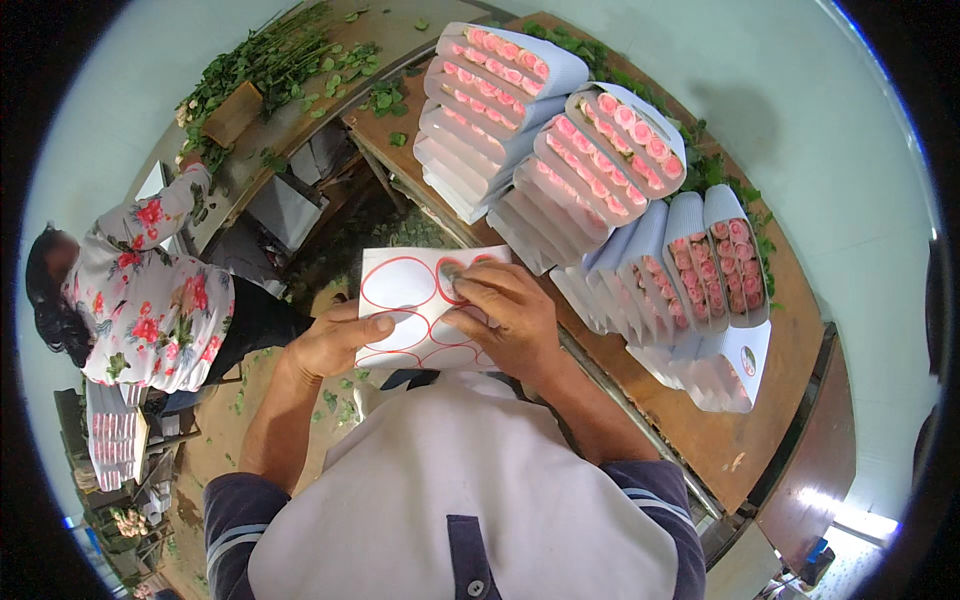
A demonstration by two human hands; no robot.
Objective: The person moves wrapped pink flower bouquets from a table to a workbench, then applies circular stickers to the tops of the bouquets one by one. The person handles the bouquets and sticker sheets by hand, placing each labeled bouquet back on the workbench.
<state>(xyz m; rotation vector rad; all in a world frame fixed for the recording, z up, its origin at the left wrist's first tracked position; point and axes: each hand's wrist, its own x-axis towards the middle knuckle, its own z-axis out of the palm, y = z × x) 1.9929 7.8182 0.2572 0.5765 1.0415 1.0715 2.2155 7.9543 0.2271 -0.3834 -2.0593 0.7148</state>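
A sheet of oval stickers with red rims (397, 283) is held up in front of my chest. My left hand (336, 339) grips its left edge, the thumb lying on top. Over the upper right part of the sheet is my right hand (504, 311), its fingers bent against a sticker; whether they pinch it is hard to tell. On the wooden table to the right lie stacked bunches of pink roses (630, 135) in pale corrugated wrapping. One wrapped bunch at the lower end of the stacks bears an oval sticker (748, 361).
A co-worker in a flowered top (154, 292) reaches over a bench at the left, where green stems (277, 56) and a wooden block (232, 112) lie. More wrapped bunches (114, 439) stand at the lower left. The wooden table's edge (637, 405) runs beside my right arm. Leaves litter the floor.
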